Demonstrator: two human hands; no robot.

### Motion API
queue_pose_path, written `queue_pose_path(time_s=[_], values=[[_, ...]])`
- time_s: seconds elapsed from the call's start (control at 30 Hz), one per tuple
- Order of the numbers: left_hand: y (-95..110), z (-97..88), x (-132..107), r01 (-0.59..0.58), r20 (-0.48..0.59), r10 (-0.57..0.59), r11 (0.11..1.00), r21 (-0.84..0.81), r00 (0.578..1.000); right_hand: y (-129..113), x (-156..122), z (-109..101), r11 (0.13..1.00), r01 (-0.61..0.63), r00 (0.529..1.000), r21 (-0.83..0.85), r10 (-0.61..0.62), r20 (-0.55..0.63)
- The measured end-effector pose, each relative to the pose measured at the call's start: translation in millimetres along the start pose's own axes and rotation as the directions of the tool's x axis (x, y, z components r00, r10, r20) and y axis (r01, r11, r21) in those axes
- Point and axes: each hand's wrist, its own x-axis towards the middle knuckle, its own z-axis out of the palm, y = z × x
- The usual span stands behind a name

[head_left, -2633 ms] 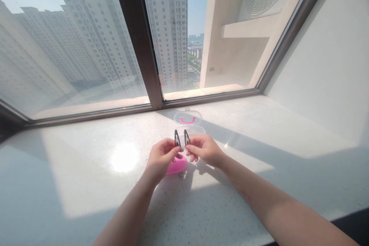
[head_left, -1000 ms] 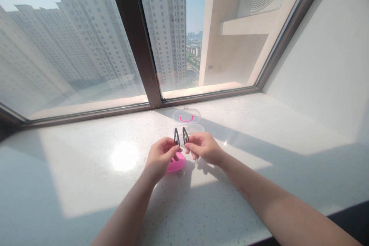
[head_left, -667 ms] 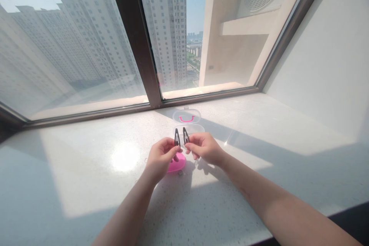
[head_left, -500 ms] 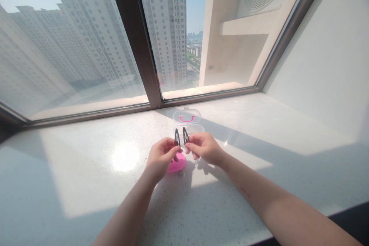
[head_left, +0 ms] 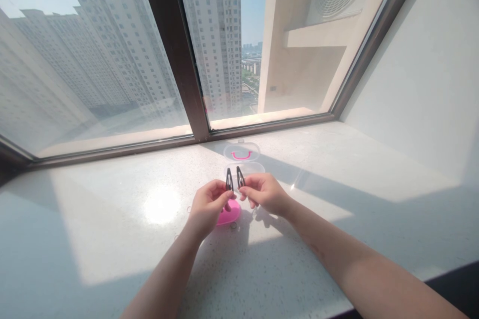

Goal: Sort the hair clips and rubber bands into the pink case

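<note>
A black snap hair clip (head_left: 229,179) stands upright in the pinch of my left hand (head_left: 209,204). My right hand (head_left: 267,193) pinches a second black snap hair clip (head_left: 240,177), tilted slightly left. The two clips are side by side with a small gap. Below my left hand lies a pink oval lid or tray (head_left: 231,213), partly covered by the fingers. Just beyond the hands, a clear oval case (head_left: 254,167) lies with its lid (head_left: 241,149) folded back; the lid has a pink handle (head_left: 242,155). My hands hide part of the case.
Everything rests on a speckled white windowsill (head_left: 123,239). Small clear rings (head_left: 234,226) lie near the pink piece. A dark window frame (head_left: 202,132) and glass stand behind, and a white wall (head_left: 419,89) rises at the right.
Both hands hold the same clips in nearly the same place. The view has shifted very slightly; nothing else has visibly moved.
</note>
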Motion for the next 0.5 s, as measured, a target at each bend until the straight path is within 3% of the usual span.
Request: queue_pose_path(time_s=[0.5], values=[[-0.5, -0.6, -0.1, -0.013, 0.01, 0.013, 1.0, 0.003, 1.0, 0.5, 0.9, -1.1, 0.999, 0.019, 1.0, -0.03, -0.019, -0.011]])
